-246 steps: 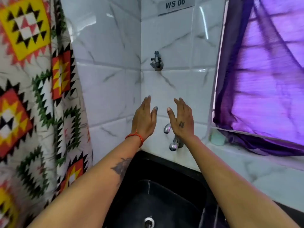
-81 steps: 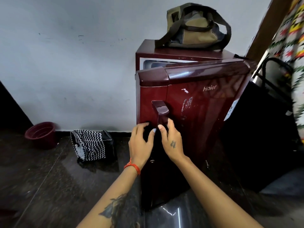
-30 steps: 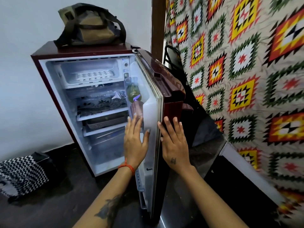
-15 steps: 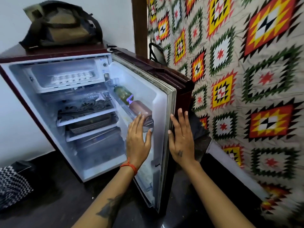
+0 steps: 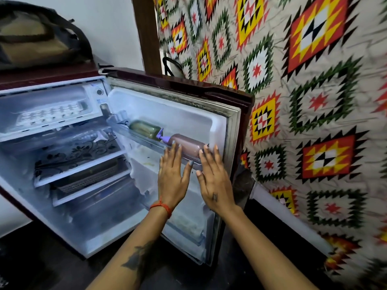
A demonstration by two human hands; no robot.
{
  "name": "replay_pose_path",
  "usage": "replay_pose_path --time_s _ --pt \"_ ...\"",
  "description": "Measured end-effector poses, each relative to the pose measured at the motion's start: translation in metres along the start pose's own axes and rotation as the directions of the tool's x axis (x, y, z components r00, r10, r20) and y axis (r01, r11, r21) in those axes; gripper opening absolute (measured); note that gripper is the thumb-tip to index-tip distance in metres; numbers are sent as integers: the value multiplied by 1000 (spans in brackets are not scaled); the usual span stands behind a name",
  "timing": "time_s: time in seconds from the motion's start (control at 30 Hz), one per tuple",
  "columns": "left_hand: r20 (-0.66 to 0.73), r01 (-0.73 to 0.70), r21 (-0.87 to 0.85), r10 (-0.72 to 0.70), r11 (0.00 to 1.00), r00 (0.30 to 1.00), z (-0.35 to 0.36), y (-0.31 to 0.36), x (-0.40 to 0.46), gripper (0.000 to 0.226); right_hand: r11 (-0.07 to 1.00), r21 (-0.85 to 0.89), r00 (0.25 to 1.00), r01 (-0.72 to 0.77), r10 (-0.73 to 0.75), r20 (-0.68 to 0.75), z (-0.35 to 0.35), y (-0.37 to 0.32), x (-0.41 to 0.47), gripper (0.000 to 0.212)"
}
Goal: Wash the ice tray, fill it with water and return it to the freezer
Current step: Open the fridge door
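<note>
The small maroon fridge stands wide open, its door [image 5: 232, 97] swung out to the right. A white ice tray [image 5: 52, 114] lies in the freezer compartment [image 5: 25, 130] at the top left of the cabinet. My left hand [image 5: 172, 174] and my right hand [image 5: 213, 178] are held flat, fingers straight, in front of the door's inner side, below the door shelf. Neither hand holds anything. Both are well right of and below the ice tray.
Two bottles, one green [image 5: 144, 128] and one brown [image 5: 188, 146], lie on the door shelf. A dark basket [image 5: 88, 176] sits on a lower shelf. An olive bag [image 5: 39, 38] rests on the fridge top. A patterned curtain [image 5: 303, 101] hangs close on the right.
The door has swung further open. My right hand moved from the door's outer edge to its inner side, beside my left hand. The view shifted closer.
</note>
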State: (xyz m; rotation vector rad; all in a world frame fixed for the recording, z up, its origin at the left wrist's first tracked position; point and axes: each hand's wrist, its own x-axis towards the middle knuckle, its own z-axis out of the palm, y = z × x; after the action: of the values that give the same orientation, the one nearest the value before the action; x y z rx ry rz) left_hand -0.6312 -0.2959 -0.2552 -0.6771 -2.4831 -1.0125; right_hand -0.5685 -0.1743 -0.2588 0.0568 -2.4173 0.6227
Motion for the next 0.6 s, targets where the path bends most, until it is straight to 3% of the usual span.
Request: replay_pose_path --time_s 0.6 --pt "195 -101 75 85 992 977 59 18 60 66 973 -95 975 -212 217 54 -6 84 59 64"
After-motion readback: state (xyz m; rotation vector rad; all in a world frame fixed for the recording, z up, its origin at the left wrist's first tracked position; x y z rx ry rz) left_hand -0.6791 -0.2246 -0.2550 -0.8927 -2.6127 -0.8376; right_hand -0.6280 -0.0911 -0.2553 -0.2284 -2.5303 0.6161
